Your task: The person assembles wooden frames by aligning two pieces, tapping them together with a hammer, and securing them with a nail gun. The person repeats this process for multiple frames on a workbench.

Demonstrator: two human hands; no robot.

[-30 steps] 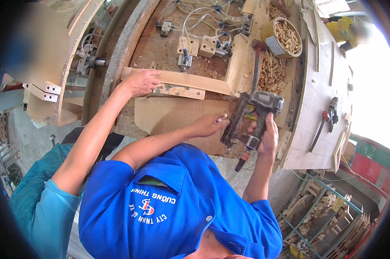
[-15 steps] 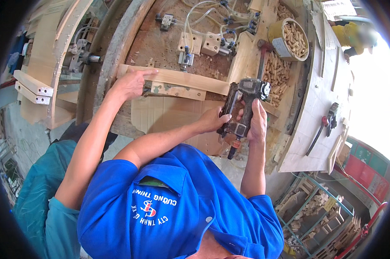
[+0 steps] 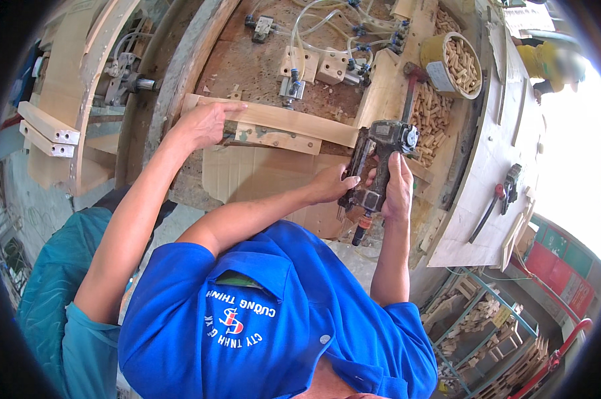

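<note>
A black pneumatic nail gun [image 3: 388, 136] is held in front of my chest. My right hand [image 3: 397, 189] wraps its handle, just above the orange-collared air fitting. Against the gun's long magazine, the fingers of my left hand [image 3: 333, 183] are closed. Beyond the gun, a pale wooden strip [image 3: 294, 122] lies across the workbench, its right end beside the gun's head. A co-worker's hand [image 3: 204, 125], from a teal sleeve on the left, rests on the strip's left end with the index finger stretched along it. Under the strip sits a drilled wooden block [image 3: 277, 137].
Pneumatic clamps [image 3: 292, 90] with clear hoses stand on the bench's far side. A hammer [image 3: 410, 90] lies beside loose wooden dowels [image 3: 432, 116] and a yellow bucket [image 3: 445, 56] of dowels. Another tool [image 3: 506, 189] rests on the right-hand board. A rack of wood pieces [image 3: 490, 326] stands lower right.
The bench view shifts slightly. Both my hands keep their hold on the nail gun, and the co-worker's hand stays on the wooden strip.
</note>
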